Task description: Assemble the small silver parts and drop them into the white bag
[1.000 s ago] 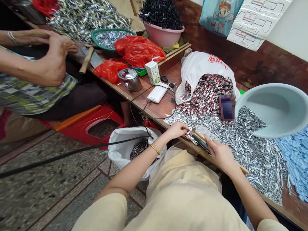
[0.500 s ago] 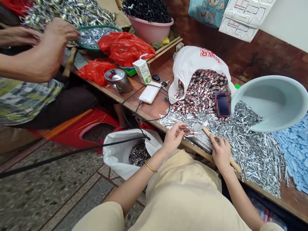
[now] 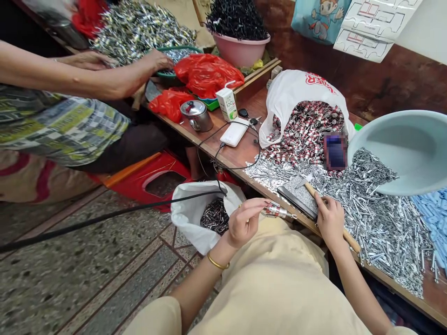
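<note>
Pinched in my left hand [image 3: 246,221] is a red-and-silver metal piece [image 3: 277,211] with a small ring at its free end. It is held just off the table edge, above my lap. My right hand [image 3: 329,218] is wrapped round the wooden handle of a small hammer [image 3: 352,241]. The hammer's head lies over a flat metal block [image 3: 293,201] at the table's edge. Behind both hands, many silver metal parts [image 3: 391,232] are heaped on the table. More red-and-silver pieces [image 3: 307,125] spill out of a white plastic bag [image 3: 286,90].
A grey-blue basin [image 3: 415,149] lies tipped at right, near blue parts [image 3: 431,218]. A power bank [image 3: 234,133], metal cup [image 3: 197,115] and drink carton [image 3: 226,104] stand left. A white sack [image 3: 185,218] sits below. A co-worker's arm [image 3: 101,83] reaches across at left.
My left hand has drawn back from the block toward me with the metal piece. My right hand keeps its hold on the hammer. The view has shifted left, and the co-worker's hands have moved.
</note>
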The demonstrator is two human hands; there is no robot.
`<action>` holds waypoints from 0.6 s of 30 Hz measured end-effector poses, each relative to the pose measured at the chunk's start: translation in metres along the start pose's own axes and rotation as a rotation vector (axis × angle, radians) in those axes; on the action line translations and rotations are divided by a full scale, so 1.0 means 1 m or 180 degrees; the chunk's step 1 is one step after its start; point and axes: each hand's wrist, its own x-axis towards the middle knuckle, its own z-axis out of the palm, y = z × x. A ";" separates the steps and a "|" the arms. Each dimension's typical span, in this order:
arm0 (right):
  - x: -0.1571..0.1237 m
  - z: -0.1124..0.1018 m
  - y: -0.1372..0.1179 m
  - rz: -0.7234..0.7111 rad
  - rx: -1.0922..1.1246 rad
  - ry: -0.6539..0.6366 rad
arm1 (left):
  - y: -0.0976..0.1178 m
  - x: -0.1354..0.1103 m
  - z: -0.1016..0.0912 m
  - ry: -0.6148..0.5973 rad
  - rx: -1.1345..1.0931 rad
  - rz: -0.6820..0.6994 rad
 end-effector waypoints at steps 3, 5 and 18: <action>0.000 -0.002 0.000 0.0025 0.0027 -0.0074 | -0.001 -0.014 -0.017 -0.0352 0.0385 -0.0517; 0.000 -0.003 0.000 0.0020 0.0053 -0.0118 | -0.003 -0.022 -0.039 -0.0895 0.0895 -0.1338; 0.001 -0.001 0.003 0.0063 0.0503 -0.0125 | -0.047 -0.014 0.004 -0.1461 0.1041 -0.1464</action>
